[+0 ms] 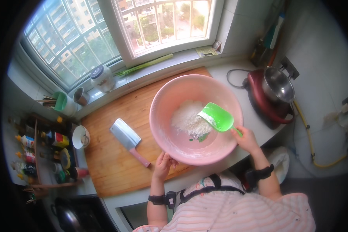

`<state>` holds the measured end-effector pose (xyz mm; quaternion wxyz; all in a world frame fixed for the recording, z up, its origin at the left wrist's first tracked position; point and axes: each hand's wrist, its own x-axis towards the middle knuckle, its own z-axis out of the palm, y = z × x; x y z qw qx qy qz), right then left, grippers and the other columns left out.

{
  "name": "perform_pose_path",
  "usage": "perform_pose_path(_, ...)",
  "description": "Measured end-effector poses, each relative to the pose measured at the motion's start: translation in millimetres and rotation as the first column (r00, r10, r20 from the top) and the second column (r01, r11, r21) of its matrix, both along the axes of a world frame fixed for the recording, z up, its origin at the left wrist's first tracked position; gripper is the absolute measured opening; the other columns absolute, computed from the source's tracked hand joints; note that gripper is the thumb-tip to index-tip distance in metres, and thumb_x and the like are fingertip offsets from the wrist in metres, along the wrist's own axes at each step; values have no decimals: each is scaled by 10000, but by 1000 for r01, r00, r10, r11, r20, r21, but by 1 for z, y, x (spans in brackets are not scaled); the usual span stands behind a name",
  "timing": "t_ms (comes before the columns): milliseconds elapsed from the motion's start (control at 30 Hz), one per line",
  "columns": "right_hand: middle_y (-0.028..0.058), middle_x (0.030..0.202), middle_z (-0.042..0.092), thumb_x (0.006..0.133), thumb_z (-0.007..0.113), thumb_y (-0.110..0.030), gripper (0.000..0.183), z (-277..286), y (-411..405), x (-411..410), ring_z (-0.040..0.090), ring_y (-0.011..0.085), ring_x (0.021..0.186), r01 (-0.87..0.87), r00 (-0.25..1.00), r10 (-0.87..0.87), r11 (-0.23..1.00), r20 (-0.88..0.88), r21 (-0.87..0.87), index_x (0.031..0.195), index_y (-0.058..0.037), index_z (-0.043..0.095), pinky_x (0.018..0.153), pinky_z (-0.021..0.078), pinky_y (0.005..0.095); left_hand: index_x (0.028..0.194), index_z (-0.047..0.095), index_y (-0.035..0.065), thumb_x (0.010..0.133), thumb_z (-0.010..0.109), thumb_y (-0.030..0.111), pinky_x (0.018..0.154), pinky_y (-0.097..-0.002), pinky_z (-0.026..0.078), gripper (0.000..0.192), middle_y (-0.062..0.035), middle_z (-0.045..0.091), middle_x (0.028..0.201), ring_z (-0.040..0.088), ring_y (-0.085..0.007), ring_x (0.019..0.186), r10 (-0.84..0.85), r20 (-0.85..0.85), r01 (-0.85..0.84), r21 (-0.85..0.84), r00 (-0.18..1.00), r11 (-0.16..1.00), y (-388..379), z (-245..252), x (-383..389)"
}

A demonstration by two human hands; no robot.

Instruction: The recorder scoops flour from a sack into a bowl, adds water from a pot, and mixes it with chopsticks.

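A large pink plastic basin (159, 139) stands partly on a wooden cutting board (104, 171) and partly on the white counter. White flour (188, 119) lies heaped on its floor. By its short handle, my right hand (246, 139) grips a green plastic scoop (220, 116) above the basin's right half. Some flour clings to the scoop's front edge, which tilts toward the heap. At the near left rim my left hand (163, 166) holds the basin, its fingers curled partly out of sight beneath the rim. Left of the basin, a cleaver (126, 134) with a pink handle rests on the board.
On the right stands a dark red appliance (256, 92) with a steel bowl (278, 84). Sauce bottles fill a rack (37, 156) at left, beside a white bowl (81, 137). Green onions (145, 64) and a lidded glass jar (103, 79) line the windowsill. A yellow hose (306, 136) hangs at right.
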<state>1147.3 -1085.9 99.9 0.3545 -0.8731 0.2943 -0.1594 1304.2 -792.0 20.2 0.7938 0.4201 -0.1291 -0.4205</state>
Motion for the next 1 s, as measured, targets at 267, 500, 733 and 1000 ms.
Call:
perform_pose_path(267,189,748,598,745,597,-316,325,33,14,14,591,329,715,-59,947,36,996,-320,-63,886,-23,597,637,458,376,1077,426,2,922,370,255,509,-204,425,302,-73,547,797,525,-132,616,44,56,-47,55,997,997,-1,-2,-6)
perform_pose_path(500,187,774,608,722,609,-312,369,30,9,24,591,338,733,-165,922,112,980,-370,-113,954,-27,577,672,468,398,1104,411,7,921,372,260,491,-190,408,315,-63,546,798,514,-114,605,75,74,-80,62,994,995,-5,5,-7)
perform_pose_path(733,208,791,599,771,555,-282,363,0,-2,63,582,364,737,-263,924,220,959,-314,-103,1035,-36,518,662,458,427,983,477,0,920,373,253,484,-188,394,280,-68,551,699,487,-108,520,150,84,-159,118,985,980,-10,15,-9)
perform_pose_path(1000,256,710,571,828,469,-279,384,-33,-2,126,565,399,674,-502,724,373,862,-580,-73,1012,55,418,600,437,465,1087,436,4,915,384,270,465,-182,395,321,-71,558,733,512,-112,549,84,85,-95,136,993,986,-6,9,-8)
